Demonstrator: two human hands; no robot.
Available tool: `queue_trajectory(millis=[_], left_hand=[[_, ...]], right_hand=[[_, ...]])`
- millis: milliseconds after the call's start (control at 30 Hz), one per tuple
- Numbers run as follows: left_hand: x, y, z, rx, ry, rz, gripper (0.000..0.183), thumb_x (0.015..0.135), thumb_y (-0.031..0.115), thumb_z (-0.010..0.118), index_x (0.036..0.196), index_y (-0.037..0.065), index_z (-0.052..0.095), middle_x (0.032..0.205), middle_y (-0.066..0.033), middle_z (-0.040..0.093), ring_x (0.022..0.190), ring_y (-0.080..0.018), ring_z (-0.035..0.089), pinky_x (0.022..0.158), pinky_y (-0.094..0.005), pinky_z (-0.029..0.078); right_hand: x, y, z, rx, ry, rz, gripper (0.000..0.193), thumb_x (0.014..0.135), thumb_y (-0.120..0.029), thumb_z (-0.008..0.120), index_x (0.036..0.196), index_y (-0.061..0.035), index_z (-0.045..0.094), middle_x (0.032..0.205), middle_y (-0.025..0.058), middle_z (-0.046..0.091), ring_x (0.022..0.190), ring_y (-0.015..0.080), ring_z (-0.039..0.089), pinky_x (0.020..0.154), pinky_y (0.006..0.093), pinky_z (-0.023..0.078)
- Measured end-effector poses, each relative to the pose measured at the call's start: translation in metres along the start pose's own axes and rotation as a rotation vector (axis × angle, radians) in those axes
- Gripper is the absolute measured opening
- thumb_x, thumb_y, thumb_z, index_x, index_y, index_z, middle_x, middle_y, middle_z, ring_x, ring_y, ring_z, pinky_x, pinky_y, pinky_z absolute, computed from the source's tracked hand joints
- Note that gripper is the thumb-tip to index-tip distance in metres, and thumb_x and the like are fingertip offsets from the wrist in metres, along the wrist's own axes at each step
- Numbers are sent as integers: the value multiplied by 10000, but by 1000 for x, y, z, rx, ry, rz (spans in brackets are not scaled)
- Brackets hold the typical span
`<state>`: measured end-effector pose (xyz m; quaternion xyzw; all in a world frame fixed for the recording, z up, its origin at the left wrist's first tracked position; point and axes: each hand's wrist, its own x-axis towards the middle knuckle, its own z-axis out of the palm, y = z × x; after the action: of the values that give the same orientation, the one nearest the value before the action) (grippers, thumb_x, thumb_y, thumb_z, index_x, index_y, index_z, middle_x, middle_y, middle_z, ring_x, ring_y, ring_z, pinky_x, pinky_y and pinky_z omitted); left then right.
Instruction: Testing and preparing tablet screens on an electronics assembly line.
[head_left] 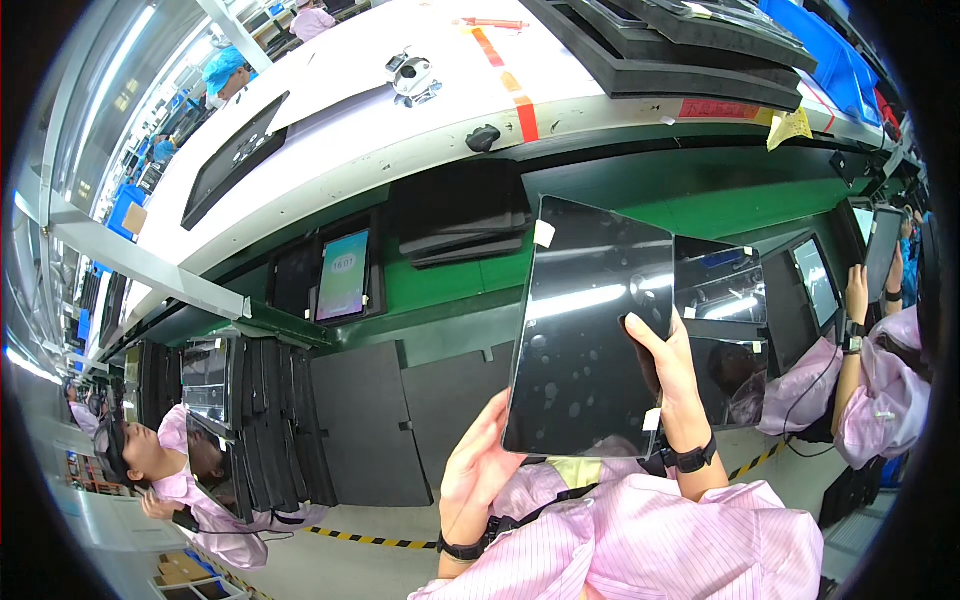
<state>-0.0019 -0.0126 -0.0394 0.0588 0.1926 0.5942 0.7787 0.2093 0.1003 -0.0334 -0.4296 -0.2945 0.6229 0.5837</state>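
A large tablet (585, 340) is held up in front of me, its black glossy screen marked with smudges and bright reflections. White tabs stick out at its upper left and lower right corners. My right hand (672, 375) grips the right edge, thumb over the screen and the other fingers hidden behind. At the lower left edge, my left hand (478, 465) holds the tablet from the side and below, with its fingertips partly out of sight. Just beyond lies another tablet (343, 276) with a lit colourful screen, in a black tray on the green shelf.
Stacked black foam trays (290, 430) stand at left, and more trays (690, 50) lie on the white bench (330, 160). A black foam stack (460, 210) sits on the green shelf (430, 285). Co-workers in pink sit at left (180, 460) and right (885, 385), the right one holding a device.
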Motion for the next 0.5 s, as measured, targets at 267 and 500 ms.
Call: queue_trajectory(millis=[267,500], left_hand=[[-10,5,-9,5,-53,-190,514,926,155,362,1354,-84,205,1369,-244,322,1257,-393,350,1000,-624,275],[-22,7,-24,22,-139,-177,480,923,106,367,1317,-132,232,1324,-295,350,1212,-431,392,990,-634,288]], right_hand=[[-1,-5,-3,-104,-29,-49,501,739,-59,722,1183,0,497,1075,77,577,978,153,552,871,271,430],[-5,-9,1,-90,-70,-47,568,738,-35,716,1241,-3,455,1155,93,545,1053,163,522,925,284,405]])
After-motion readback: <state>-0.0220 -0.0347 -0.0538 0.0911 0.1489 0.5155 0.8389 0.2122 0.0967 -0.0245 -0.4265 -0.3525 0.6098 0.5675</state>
